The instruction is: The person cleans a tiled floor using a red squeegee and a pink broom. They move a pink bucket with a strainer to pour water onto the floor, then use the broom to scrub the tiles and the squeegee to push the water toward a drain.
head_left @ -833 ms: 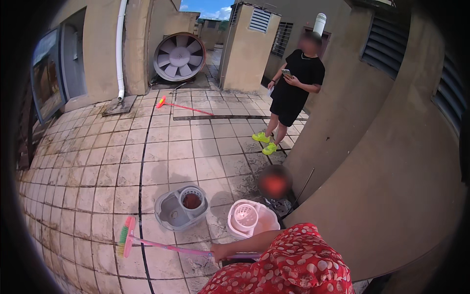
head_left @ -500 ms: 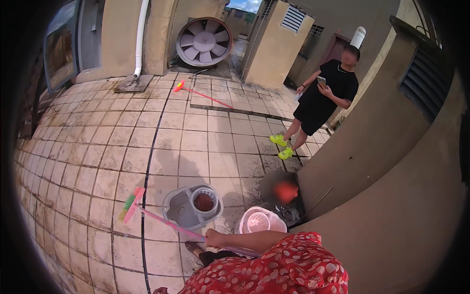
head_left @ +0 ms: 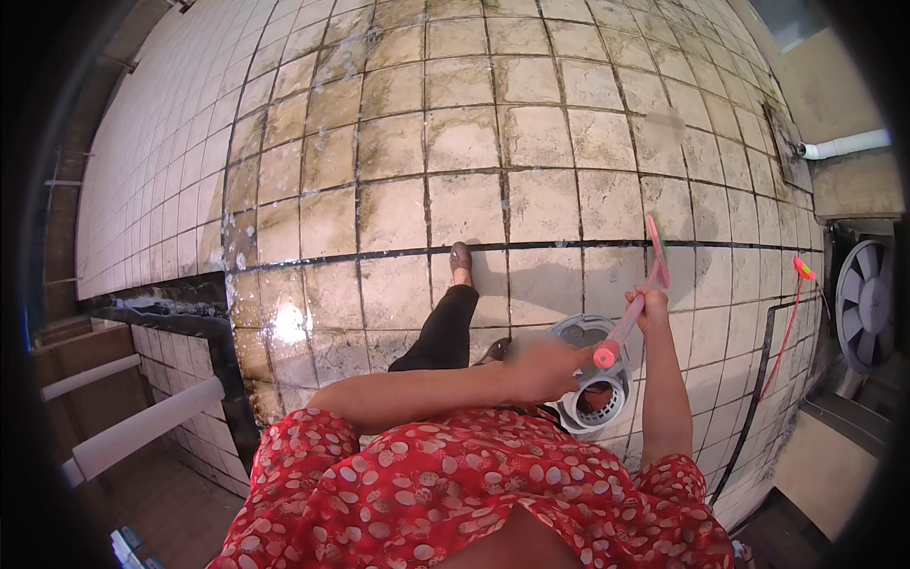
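A pink-handled broom (head_left: 621,332) crosses in front of me, its round handle end nearest. My right hand (head_left: 652,309) is wrapped round the handle lower down, towards the pink broom head (head_left: 657,254) with a little green bristle showing. My left hand (head_left: 552,370) is closed at the handle's top end, its fingers partly blurred. Below the handle stands a grey mop bucket (head_left: 580,329), partly covered by my left hand and the broom. Its round white strainer basket (head_left: 599,417) has something reddish-brown inside.
Wet, stained floor tiles (head_left: 389,213) spread ahead, crossed by a dark groove. A dark sunken channel (head_left: 161,303) and thick white pipes (head_left: 152,427) lie at left. At right are a red-handled brush (head_left: 804,269), a large fan (head_left: 864,305) and a white drainpipe (head_left: 846,145).
My view has swung left and down. The fan and grey bucket now appear farther right; the bystander and pink bucket are out of view. Both my hands now hold the broom.
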### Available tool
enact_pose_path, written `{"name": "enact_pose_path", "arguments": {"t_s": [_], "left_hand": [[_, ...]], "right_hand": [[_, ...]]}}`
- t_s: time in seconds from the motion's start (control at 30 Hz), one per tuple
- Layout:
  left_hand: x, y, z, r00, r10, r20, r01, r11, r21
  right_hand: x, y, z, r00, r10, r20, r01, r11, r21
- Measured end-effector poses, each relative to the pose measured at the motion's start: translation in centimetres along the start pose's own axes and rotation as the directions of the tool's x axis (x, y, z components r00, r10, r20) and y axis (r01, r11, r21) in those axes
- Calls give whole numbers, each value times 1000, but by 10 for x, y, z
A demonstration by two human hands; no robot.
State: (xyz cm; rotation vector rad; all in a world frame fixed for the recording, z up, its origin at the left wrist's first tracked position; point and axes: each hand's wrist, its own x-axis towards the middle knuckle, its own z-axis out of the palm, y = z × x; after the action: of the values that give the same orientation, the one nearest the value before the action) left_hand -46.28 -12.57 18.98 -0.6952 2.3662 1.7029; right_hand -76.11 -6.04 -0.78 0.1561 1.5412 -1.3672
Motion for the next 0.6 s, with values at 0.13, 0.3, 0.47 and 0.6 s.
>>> {"name": "enact_pose_path", "arguments": {"t_s": [0.13,0.3,0.47,0.6], "left_hand": [[38,-46,-32,934,71,-350,-122,984,-128],[83,-59,-102,875,206,-438,-373,863,-341],[124,-69,-161,849,355,-392,-447,877,-174],[141,-103,-192,805,285,-521,-454,861,-231]], "right_hand": [[5,-11,76,1000,-8,-7,8,1000,7],[14,-44,112,988,149,-33,-151,981,-120],[60,-47,83,832,-447,329,342,-53,-938],[123,-70,123,654,-336,678,533,-431,-728]]}}
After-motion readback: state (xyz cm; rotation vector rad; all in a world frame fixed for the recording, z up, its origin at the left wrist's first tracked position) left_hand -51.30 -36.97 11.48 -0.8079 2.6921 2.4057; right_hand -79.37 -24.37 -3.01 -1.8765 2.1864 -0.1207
